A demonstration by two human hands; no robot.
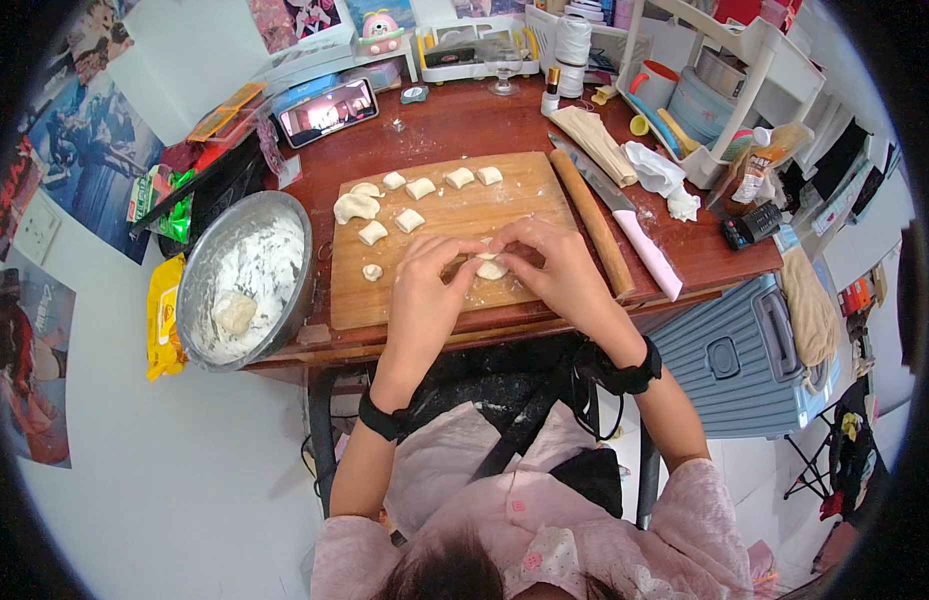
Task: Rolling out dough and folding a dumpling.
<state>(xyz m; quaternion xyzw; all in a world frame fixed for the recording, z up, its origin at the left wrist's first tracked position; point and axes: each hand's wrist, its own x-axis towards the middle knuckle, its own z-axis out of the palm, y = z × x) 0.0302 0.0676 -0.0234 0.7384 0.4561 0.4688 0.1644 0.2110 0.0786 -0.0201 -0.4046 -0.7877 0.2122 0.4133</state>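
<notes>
Both hands meet over the right part of a wooden cutting board (449, 292), pinching a small flattened piece of dough (492, 268) between thumbs and fingertips. My left hand (434, 274) holds its left side and my right hand (547, 259) its right side. Several cut dough pieces (409, 220) lie on the board's upper and left parts, beside flattened dough rounds (357, 207) at the left edge. A wooden rolling pin (593, 225) lies along the board's right edge. Next to it is a knife with a pink handle (648, 253). Flour dusts the board.
A metal bowl (307, 247) with flour and a dough lump (235, 312) stands left of the board. Behind are a propped phone (329, 112) and a small glass (503, 71). Crumpled tissue (654, 169), a bottle (751, 176) and a white shelf rack (742, 112) stand at the right.
</notes>
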